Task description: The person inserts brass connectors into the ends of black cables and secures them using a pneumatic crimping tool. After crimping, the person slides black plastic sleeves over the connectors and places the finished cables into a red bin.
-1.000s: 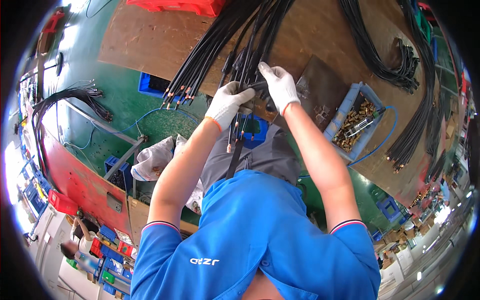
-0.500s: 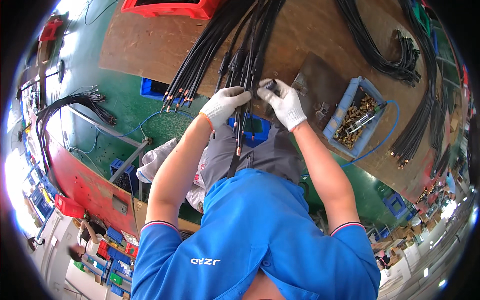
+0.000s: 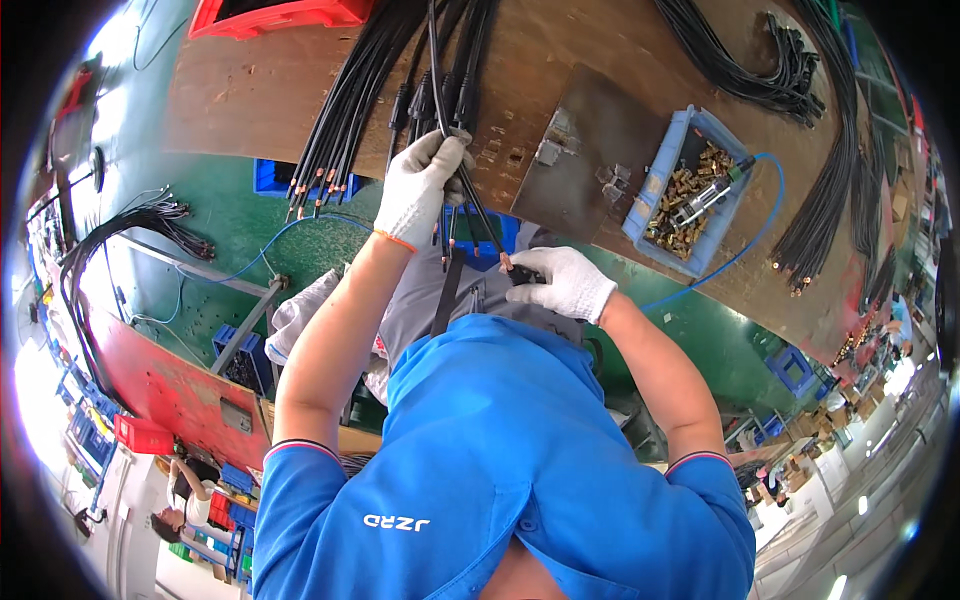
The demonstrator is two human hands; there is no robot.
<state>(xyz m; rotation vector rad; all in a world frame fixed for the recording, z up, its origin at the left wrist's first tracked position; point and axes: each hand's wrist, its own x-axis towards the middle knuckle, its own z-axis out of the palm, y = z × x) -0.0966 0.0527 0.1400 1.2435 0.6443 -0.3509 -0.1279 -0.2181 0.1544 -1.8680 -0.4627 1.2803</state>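
My left hand (image 3: pixel 412 195), in a white glove, is closed on a black cable (image 3: pixel 478 208) that runs from the bundle down over my lap. My gloved right hand (image 3: pixel 562 282) pinches a small black sleeve-like piece (image 3: pixel 522 274) between thumb and fingers. The cable's copper-coloured end (image 3: pixel 505 260) meets this piece; whether it sits inside cannot be told. More black cables with copper ends (image 3: pixel 318 178) hang over the table's near edge, left of my left hand. Dark thicker fittings (image 3: pixel 422 98) sit along some cables just beyond it.
On the brown table (image 3: pixel 560 50) stands a blue bin (image 3: pixel 640 205) of brass fittings, with a clear-barrelled tool (image 3: pixel 705 200) on a blue hose. A dark metal plate (image 3: pixel 570 165) lies left of it. A red crate (image 3: pixel 280 18) and further cable bundles (image 3: pixel 730 85) lie farther back.
My right hand has moved down toward my lap, bringing the black piece to the cable end. My left hand has shifted slightly left and up, lifting one cable from the bundle.
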